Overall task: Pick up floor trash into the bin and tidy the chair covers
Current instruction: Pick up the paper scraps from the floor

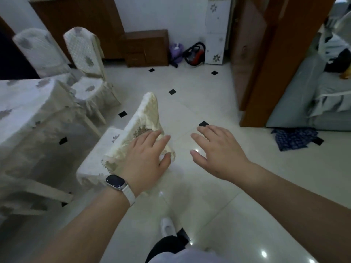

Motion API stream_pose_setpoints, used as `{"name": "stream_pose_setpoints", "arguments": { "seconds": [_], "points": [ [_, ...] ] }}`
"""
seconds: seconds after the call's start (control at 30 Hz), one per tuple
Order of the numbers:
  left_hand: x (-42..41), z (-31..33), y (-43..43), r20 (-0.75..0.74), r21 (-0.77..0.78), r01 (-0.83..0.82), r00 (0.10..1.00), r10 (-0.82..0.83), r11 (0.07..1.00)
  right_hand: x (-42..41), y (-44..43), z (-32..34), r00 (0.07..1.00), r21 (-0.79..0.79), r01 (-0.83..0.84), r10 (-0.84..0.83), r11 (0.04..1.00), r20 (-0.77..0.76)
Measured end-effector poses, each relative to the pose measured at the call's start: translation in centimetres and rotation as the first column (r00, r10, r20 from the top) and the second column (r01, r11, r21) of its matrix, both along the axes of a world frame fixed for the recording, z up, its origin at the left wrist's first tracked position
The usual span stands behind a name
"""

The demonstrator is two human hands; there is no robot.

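The nearest chair has a cream embroidered back cover and a white seat cover. My left hand, with a watch on the wrist, lies flat over the lower part of that back cover, fingers spread and touching the fabric. To its right my right hand hovers over the bare floor tiles with its fingers apart, holding nothing. No bin is in view.
A cloth-covered table stands at the left with two more covered chairs behind it. A blue checked cloth lies on the floor by a grey sofa. Wooden door frame, small cabinet and bags sit further back.
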State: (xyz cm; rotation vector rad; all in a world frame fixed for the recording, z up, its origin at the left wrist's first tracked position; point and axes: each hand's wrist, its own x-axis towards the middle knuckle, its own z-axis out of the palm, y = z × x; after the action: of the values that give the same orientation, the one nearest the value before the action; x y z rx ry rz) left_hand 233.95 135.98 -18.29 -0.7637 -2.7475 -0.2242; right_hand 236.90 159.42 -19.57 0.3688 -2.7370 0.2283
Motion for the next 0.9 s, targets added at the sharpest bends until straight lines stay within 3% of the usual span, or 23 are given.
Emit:
{"name": "stream_pose_setpoints", "arguments": {
  "seconds": [0.2, 0.5, 0.9],
  "points": [
    [-8.0, -2.2, 2.4, 0.036, 0.033, 0.08, 0.996, -0.081, 0.996, -6.0, 2.0, -0.9, 0.998, 0.066, 0.061, -0.062, 0.996, 0.0],
    [-25.5, -2.4, 1.9, -0.021, 0.049, 0.169, 0.986, -0.168, 0.984, -21.4, 0.3, 0.4, 0.99, 0.195, 0.129, -0.139, 0.972, 0.038],
    [-41.4, -2.7, 4.8, -0.017, 0.007, 0.237, 0.971, -0.236, 0.972, -35.7, 3.6, 0.4, 0.98, 0.096, 0.201, -0.201, 0.975, -0.01]
  ]
}}
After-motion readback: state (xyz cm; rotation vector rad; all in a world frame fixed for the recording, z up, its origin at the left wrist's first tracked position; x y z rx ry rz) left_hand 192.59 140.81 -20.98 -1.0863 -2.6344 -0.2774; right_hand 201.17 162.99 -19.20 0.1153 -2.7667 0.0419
